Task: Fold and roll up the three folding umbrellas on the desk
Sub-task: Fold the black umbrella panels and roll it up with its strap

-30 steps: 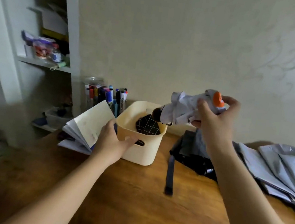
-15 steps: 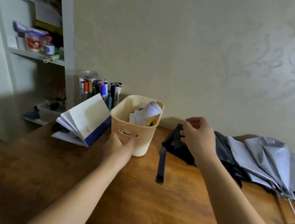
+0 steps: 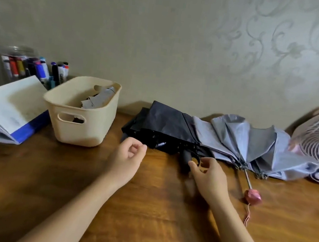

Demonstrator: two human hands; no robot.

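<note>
Head view: black umbrella [image 3: 166,125] lies on counter [image 3: 163,212] by the wall, grey umbrella [image 3: 252,140] touching its right side. Prob. the 3rd sits rolled in basket [image 3: 81,129]. L hand [image 3: 128,155] loosely curled, R hand [image 3: 210,173] fingers [image 3: 208,161] half-spread at black handle [image 3: 185,158]; both hold nothing. Best: grip handle w/ R, gather pleats w/ L. Strap mostly hidden, handle blurred.

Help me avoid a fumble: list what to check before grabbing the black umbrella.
1. White umbrella in basket: ok.
2. Left hand free: ok, holds nothing.
3. Right hand gripping black handle: not ok, fingers open beside it.
4. Black umbrella canopy rolled: not ok, loose.
5. Grey umbrella apart from it: not ok, canopies overlap.
</note>
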